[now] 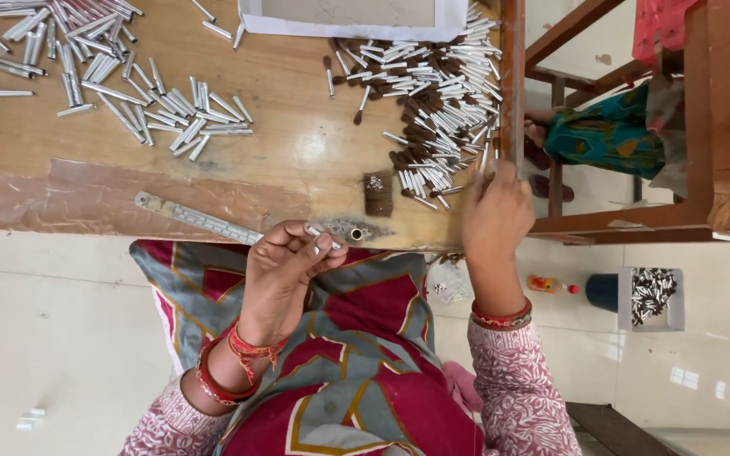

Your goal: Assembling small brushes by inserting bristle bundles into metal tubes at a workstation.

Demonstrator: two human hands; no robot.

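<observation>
Metal tube (321, 237) pinched in left hand (285, 270); right hand (496, 215) at brush pile (433, 101).

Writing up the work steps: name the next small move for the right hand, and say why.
Probably pinch one brown-tipped piece from the pile and draw it back toward the left hand. The right hand is at the pile's near edge with nothing visibly held, while the left hand holds a silver tube over the table edge.

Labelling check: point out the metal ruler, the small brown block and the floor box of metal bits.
metal ruler (196, 218), head view, mid-length of its strip.
small brown block (378, 196), head view, centre of its top face.
floor box (678, 314), head view, its right wall.
</observation>
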